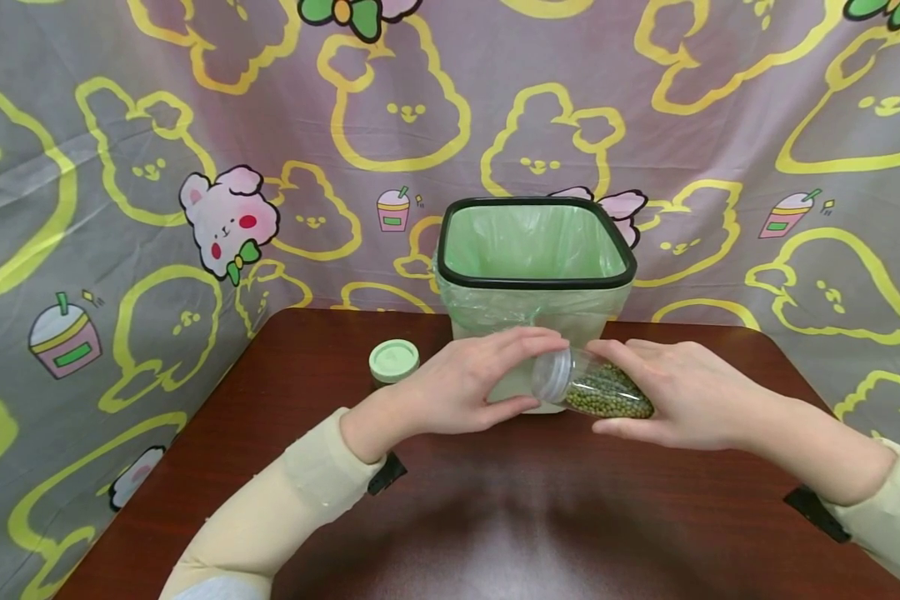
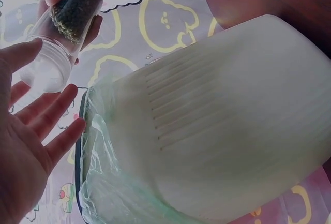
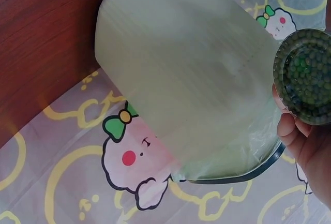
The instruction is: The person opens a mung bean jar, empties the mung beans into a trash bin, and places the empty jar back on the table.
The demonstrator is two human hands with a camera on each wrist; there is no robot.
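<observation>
A clear jar of green mung beans (image 1: 607,396) lies tilted on its side in the air, its translucent lid (image 1: 551,377) towards the left. My right hand (image 1: 690,392) grips the jar near its base, and the right wrist view looks onto the round bottom (image 3: 306,76). At the lid end is my left hand (image 1: 461,375), thumb and fingers spread to either side of it. The left wrist view shows those fingers (image 2: 51,107) fairly straight and apart, thumb tip overlapping the lid. The beans are gathered towards the base.
Behind the hands stands a pale bin (image 1: 536,304) with a black rim and a green plastic liner. A jar with a light green lid (image 1: 394,360) is left of it, partly hidden by my left hand. The brown table (image 1: 495,517) meets a patterned cloth (image 1: 390,100).
</observation>
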